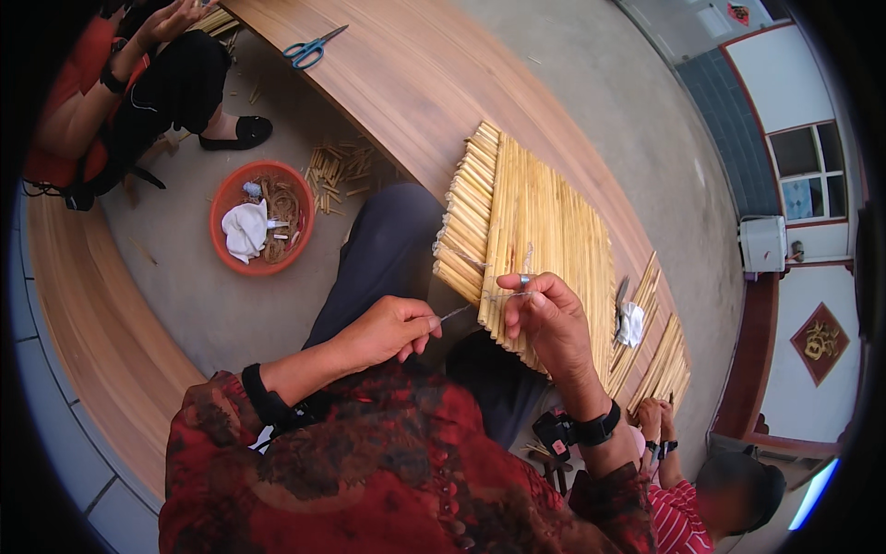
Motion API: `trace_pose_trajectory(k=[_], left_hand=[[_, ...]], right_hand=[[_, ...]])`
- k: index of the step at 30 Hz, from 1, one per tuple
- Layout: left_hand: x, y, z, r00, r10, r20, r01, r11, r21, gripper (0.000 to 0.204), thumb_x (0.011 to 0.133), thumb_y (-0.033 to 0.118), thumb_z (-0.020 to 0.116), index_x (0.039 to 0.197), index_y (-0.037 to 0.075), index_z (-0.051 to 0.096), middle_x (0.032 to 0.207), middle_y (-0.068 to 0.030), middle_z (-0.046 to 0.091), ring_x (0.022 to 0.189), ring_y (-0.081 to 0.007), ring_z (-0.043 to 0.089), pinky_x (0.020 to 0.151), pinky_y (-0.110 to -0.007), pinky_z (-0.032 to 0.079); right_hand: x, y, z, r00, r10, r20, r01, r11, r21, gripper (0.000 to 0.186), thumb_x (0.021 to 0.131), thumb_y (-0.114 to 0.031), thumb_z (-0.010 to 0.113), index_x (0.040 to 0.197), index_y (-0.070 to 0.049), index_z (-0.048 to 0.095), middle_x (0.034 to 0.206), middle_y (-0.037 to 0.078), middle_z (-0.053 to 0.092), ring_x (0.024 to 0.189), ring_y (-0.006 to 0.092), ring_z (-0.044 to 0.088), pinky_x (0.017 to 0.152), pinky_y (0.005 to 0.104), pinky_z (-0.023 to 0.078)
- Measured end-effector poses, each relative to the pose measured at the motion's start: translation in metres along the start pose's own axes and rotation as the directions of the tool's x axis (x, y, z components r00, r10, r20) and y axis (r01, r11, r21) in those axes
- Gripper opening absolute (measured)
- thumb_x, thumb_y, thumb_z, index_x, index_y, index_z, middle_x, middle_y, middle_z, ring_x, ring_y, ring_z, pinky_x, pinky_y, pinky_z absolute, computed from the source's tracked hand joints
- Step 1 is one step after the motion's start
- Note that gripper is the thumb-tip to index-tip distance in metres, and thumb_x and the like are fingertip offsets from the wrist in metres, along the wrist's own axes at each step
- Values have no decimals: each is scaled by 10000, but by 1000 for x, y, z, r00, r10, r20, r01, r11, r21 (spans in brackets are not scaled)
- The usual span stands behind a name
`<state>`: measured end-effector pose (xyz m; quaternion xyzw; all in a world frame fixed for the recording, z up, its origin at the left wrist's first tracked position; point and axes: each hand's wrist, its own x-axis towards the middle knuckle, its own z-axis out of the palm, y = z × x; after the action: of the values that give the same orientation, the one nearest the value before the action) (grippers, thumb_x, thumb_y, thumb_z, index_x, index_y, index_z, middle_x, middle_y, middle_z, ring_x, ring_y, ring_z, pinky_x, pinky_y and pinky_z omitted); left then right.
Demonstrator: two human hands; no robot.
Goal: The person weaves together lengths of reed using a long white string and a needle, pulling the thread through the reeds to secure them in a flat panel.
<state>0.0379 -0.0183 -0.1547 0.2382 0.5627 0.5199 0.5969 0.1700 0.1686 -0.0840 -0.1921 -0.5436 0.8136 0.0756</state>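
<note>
A mat of straw-coloured stalks [554, 231] lies over the table's edge in front of me, with a bundle-like row of stalks [468, 198] along its left side. My left hand [392, 330] is closed, pinching a thin greyish string [454, 314] between thumb and forefinger, left of the mat's near corner. Over that near corner, my right hand [551, 323] also pinches the string, its thumb and fingers bent together. A metal ring shows on one of its fingers. Between the two hands the string runs past the stalk ends.
Blue-handled scissors [314, 49] lie on the long wooden table [415, 74]. An orange basin [219, 217] with a white cloth and twine stands on the floor beside cut stalk pieces [334, 173]. Loose stalks [666, 365] lie at right, near a co-worker's hands [655, 420]. Another person sits upper left.
</note>
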Motion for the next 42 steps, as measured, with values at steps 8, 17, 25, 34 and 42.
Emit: trace_pose_trajectory(k=[8,17,25,34,42], left_hand=[[22,-4,7,979,100,-179,-162,912,-377,216,941,185,496,901,-9,582,646,-36,546,459,-93,482,452,-234,439],[-4,5,-2,931,94,-352,-264,839,-476,207,945,220,499,948,25,568,890,-87,611,647,-146,604,526,-249,493],[-1,-14,-15,898,369,-239,-405,486,-774,211,884,204,543,724,68,528,798,-59,554,1059,-273,520,991,-457,364],[5,-24,-24,897,382,-221,-387,439,-811,175,888,208,537,784,68,535,683,-32,508,923,-245,566,991,-470,363],[7,-1,-25,992,125,-25,-126,934,-333,302,913,309,554,1030,36,504,651,29,405,468,-68,373,557,-305,472]], right_hand=[[8,33,-17,980,-190,-52,190,845,501,122,905,-163,553,936,-64,489,811,54,546,806,192,565,821,451,511],[12,38,-15,984,-180,-11,162,860,483,107,919,-181,532,899,-85,491,777,28,525,764,151,535,894,461,451],[14,27,-3,978,-207,0,202,954,223,141,925,-211,528,899,-73,521,804,38,571,796,135,556,851,361,457],[50,0,16,964,-209,163,192,975,115,138,938,-177,502,900,-45,517,819,52,592,826,187,618,792,357,521],[83,20,9,998,-27,63,5,948,317,117,942,-164,489,881,-65,503,739,6,506,611,103,507,660,343,547]])
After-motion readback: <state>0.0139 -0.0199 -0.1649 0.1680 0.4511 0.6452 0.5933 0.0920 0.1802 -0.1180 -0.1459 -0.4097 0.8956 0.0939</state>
